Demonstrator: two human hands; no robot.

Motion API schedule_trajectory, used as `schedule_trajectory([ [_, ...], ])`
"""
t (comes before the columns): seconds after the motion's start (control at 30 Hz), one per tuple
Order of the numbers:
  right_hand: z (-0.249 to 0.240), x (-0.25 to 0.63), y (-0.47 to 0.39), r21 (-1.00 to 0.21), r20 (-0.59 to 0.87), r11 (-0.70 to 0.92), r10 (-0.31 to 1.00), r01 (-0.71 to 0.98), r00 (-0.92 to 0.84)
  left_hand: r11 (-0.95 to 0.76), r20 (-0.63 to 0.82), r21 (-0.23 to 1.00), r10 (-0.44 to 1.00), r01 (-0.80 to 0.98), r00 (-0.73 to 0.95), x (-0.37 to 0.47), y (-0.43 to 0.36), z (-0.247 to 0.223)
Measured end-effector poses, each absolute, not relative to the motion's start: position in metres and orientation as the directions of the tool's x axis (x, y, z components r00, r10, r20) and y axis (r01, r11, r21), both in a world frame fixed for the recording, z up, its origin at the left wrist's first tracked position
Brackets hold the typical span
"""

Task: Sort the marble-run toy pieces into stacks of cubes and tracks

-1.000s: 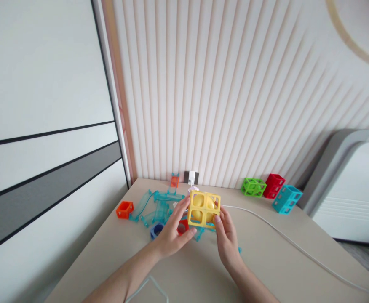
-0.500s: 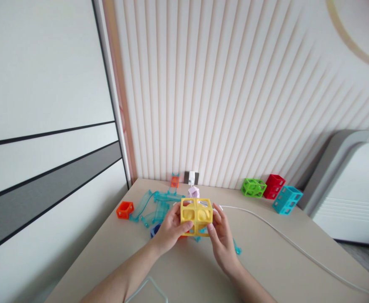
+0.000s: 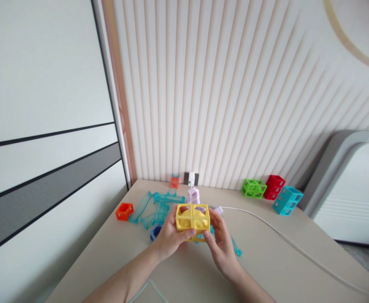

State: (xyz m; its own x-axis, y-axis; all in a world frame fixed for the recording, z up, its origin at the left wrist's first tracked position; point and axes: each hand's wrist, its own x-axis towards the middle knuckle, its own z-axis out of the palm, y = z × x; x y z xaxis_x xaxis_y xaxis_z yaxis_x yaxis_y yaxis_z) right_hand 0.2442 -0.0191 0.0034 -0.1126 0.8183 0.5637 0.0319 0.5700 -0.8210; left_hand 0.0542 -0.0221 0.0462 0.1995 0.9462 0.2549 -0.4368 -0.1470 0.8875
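A yellow openwork block [image 3: 193, 222] made of two joined cubes is held up over the table between both hands. My left hand [image 3: 168, 235] grips its left end, with the thumb on the lower front edge. Closed on the right end is my right hand [image 3: 220, 244], its thumb at the lower right corner. Behind the block stand lilac pieces [image 3: 193, 195]. A dark blue piece [image 3: 155, 231] lies beside my left hand, partly hidden by it. Teal translucent track pieces [image 3: 161, 212] spread to the left, and another teal piece [image 3: 236, 247] pokes out right of my right hand.
An orange cube [image 3: 124, 211] sits at the table's left edge. Green [image 3: 254, 188], red [image 3: 274, 187] and light blue blocks [image 3: 287, 200] stand at the back right. A white cable [image 3: 276, 229] crosses the table's right side. A ribbed wall rises behind.
Both hands have lowered the yellow block slightly and shifted it a little left, tilting it. More of the lilac pieces now shows behind it.
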Motion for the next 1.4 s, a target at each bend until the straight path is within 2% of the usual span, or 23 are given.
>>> schedule_trajectory([
  [0.3,0.015,0.242,-0.024,-0.807,0.577,0.587,0.808,0.063,-0.120,-0.130,0.248,0.893,0.941,-0.430,0.230,0.053,-0.025,0.055],
  [0.53,0.015,0.241,-0.026,-0.847,0.528,0.531,0.833,-0.026,-0.165,-0.135,0.232,0.905,0.952,-0.404,0.202,0.048,-0.026,0.061],
  [0.63,0.015,0.238,-0.026,-0.840,0.533,0.542,0.826,0.002,-0.186,-0.152,0.232,0.918,0.955,-0.367,0.184,0.048,-0.025,0.059],
  [0.7,0.013,0.237,-0.026,-0.810,0.568,0.582,0.810,0.077,-0.144,-0.164,0.225,0.927,0.963,-0.337,0.151,0.050,-0.025,0.057],
  [0.8,0.007,0.233,-0.027,-0.710,0.651,0.635,0.757,0.304,-0.060,-0.194,0.217,0.933,0.975,-0.303,0.041,0.055,-0.024,0.052],
  [0.93,0.000,0.227,-0.035,-0.549,0.693,0.642,0.708,0.536,-0.138,-0.236,0.233,0.930,0.971,-0.281,-0.044,0.062,-0.025,0.046],
  [1.07,-0.003,0.225,-0.035,-0.520,0.650,0.574,0.746,0.633,-0.142,-0.279,0.324,0.916,0.939,-0.288,0.119,0.064,-0.032,0.037],
  [1.2,-0.005,0.232,-0.025,-0.499,0.655,0.500,0.752,0.708,-0.070,-0.378,0.423,0.905,0.853,-0.198,0.307,0.063,-0.038,0.021],
  [1.3,-0.005,0.235,-0.021,-0.513,0.675,0.500,0.737,0.698,-0.031,-0.426,0.438,0.897,0.828,-0.115,0.351,0.061,-0.038,0.012],
  [1.4,-0.001,0.239,-0.014,-0.590,0.667,0.478,0.742,0.651,0.059,-0.460,0.449,0.887,0.835,-0.045,0.318,0.058,-0.035,0.012],
])
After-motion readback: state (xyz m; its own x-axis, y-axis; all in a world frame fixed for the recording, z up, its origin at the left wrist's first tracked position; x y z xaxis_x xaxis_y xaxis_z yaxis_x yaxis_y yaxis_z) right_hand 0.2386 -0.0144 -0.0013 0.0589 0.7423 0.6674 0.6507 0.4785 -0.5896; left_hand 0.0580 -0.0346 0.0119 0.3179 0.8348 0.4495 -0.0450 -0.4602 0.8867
